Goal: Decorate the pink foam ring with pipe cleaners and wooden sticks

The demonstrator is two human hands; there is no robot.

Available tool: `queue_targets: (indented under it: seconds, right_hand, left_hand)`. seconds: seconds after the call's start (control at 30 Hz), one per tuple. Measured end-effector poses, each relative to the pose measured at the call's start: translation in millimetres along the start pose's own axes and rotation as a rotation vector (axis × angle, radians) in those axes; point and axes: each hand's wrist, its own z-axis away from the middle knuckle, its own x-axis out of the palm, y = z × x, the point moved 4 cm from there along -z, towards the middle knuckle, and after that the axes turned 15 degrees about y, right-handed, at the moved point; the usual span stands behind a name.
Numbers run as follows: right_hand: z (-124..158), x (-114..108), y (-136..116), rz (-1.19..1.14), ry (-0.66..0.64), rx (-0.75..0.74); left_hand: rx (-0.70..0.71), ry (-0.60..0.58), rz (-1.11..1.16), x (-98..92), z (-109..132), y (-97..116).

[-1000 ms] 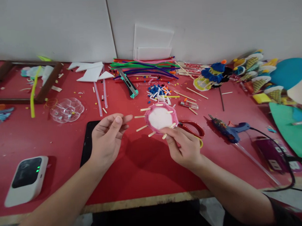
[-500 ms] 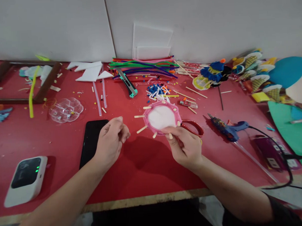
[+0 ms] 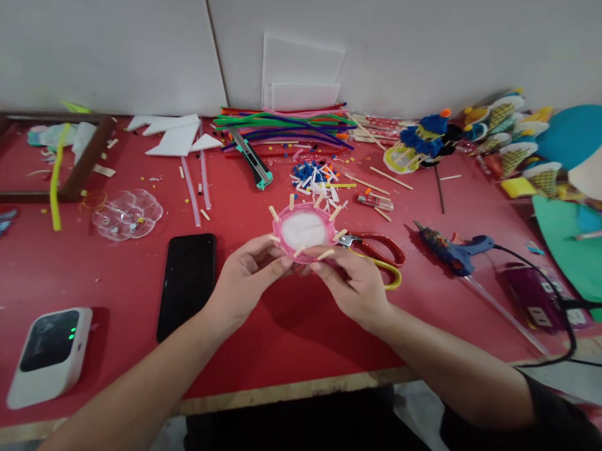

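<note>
A round white disc with a pink rim (image 3: 305,230) is held above the red table, with several short wooden sticks standing out around its edge. My left hand (image 3: 250,274) grips the rim at the lower left, thumb in front. At the lower right, my right hand (image 3: 356,283) pinches the same rim, its thumb close to the left thumb. Scissors (image 3: 382,252) with red and yellow handles lie just beyond my right hand. Behind the disc is a pile of small blue and white pieces (image 3: 315,178).
A black phone (image 3: 188,280) and a white device (image 3: 50,356) lie at the left. A glue gun (image 3: 449,252) with its cable is at the right. Farther back are a cutter (image 3: 251,160), pipe cleaners (image 3: 281,128) and a clear palette (image 3: 128,215).
My left hand has moved right and taken hold of the pink rim. The disc has shifted slightly left and turned, so its sticks now point more upward. More of the scissors shows.
</note>
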Motion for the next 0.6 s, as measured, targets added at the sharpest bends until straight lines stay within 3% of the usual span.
queue_targets:
  seconds: [0.2, 0.37, 0.6]
  right_hand:
    - [-1.4, 0.7, 2.6, -0.031, -0.049, -0.019]
    - [-2.5, -4.3, 0.4, 0.024, 0.06, -0.098]
    - [-4.0, -12.2, 4.2, -0.031, 0.177, -0.01]
  left_hand:
    - [-0.062, -0.013, 0.008, 0.4, 1.5, 2.1]
    - [-0.042, -0.006, 0.038, 0.6, 2.5, 1.8]
    - [-0.052, 0.037, 0.0, -3.0, 1.7, 4.1]
